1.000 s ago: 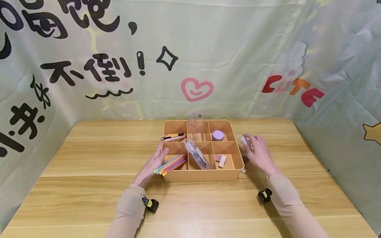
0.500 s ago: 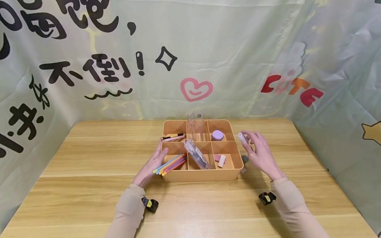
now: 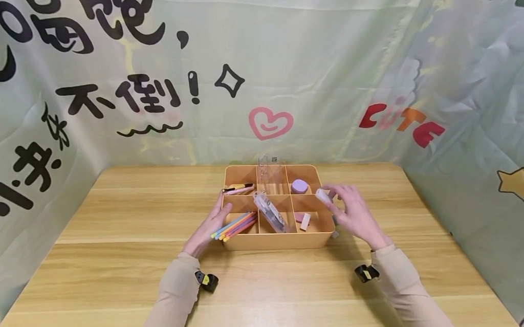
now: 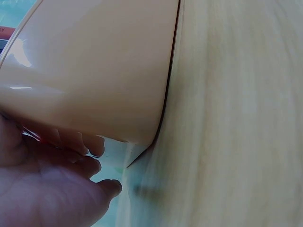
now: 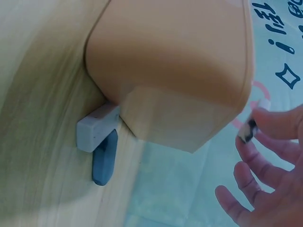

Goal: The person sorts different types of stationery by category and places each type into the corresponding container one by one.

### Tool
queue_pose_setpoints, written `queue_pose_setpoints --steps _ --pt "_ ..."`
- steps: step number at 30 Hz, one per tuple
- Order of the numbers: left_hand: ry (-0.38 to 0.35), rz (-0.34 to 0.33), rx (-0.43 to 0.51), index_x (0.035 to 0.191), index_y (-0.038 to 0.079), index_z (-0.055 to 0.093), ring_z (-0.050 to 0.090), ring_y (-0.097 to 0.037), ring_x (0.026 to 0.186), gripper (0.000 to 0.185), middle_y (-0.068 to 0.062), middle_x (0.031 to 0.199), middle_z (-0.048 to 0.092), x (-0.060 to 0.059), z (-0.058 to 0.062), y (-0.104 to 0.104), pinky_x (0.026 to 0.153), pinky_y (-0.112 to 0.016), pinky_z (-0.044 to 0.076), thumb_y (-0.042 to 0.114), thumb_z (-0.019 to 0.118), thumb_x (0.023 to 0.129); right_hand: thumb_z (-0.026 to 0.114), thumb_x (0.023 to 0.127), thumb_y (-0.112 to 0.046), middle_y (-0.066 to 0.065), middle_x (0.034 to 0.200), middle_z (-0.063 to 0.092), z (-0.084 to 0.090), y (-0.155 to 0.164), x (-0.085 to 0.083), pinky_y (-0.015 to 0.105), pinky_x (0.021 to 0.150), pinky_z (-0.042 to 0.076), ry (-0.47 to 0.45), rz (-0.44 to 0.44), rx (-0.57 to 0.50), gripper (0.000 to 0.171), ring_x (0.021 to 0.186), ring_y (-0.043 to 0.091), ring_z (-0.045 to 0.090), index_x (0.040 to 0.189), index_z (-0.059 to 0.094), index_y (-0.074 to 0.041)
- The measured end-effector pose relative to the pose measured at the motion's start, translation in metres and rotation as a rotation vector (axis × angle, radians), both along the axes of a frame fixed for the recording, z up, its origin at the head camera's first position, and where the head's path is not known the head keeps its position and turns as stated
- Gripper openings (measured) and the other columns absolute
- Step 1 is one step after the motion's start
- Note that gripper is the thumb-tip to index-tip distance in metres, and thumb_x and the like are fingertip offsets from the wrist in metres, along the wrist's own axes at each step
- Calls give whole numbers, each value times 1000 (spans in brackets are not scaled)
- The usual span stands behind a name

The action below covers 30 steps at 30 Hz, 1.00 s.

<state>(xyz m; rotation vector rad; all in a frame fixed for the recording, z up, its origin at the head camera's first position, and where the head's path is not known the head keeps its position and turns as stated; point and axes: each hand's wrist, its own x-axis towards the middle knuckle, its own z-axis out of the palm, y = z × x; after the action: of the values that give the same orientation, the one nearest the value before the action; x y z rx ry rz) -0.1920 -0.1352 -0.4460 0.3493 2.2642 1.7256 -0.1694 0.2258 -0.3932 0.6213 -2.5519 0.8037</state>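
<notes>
Small white eraser [image 3: 322, 195] is pinched at the fingertips of the right hand [image 3: 351, 213], hanging over the right rim of the orange organizer tray [image 3: 277, 242], about where the two right-hand compartments meet. Other fingers are spread loose; the right wrist view shows the eraser's dark-smudged end [image 5: 251, 124] between thumb and forefinger. Near-right compartment holds a pink eraser [image 3: 299, 217] and a white eraser [image 3: 305, 221]; the far-right one holds a purple round piece [image 3: 299, 186]. My read: this is a placing step, so lower over a bare patch of the near-right floor, clear of the divider, and let go low so it doesn't bounce out. Left hand [image 3: 207, 229] lies flat, fingers straight against the tray's left wall, holding nothing: good brace, the tray looks light enough to slide. Coloured pens [image 3: 234, 225] overhang the tray edge by that hand, don't nudge them. A grey block [image 5: 97, 127] and a dark oval piece [image 5: 105, 158] lie on the wooden table [image 3: 114, 278] against the tray's right corner.
</notes>
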Motion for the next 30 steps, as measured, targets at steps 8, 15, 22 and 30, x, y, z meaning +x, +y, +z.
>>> queue_pose_setpoints --steps 8,15,22,30 --pt "5 5 3 158 3 -19 -17 -39 155 66 -18 167 -20 0 0 -1 127 -58 -8 28 22 112 75 85 0 9 96 70 -6 -2 -1 42 84 44 -100 47 98 31 95 31 56 115 68 -2" --pt "-5 19 0 159 4 -16 -16 -42 155 66 -21 167 -18 2 0 1 126 -59 -8 28 23 112 76 85 -2 5 90 69 -8 -3 -1 37 80 40 -115 44 131 28 92 27 52 113 70 -4" --pt "6 22 -1 159 3 -15 -16 -41 155 66 -21 167 -18 1 0 1 127 -58 -7 28 24 112 76 88 -7 7 95 71 -8 -5 0 44 85 45 -164 14 118 33 104 34 55 120 69 -3" --pt "2 23 5 159 2 -15 -15 -43 155 66 -22 167 -18 2 2 2 126 -59 -8 28 24 112 66 97 -12 22 121 69 -9 3 -1 54 90 48 -108 -33 -29 32 105 38 60 125 65 3"
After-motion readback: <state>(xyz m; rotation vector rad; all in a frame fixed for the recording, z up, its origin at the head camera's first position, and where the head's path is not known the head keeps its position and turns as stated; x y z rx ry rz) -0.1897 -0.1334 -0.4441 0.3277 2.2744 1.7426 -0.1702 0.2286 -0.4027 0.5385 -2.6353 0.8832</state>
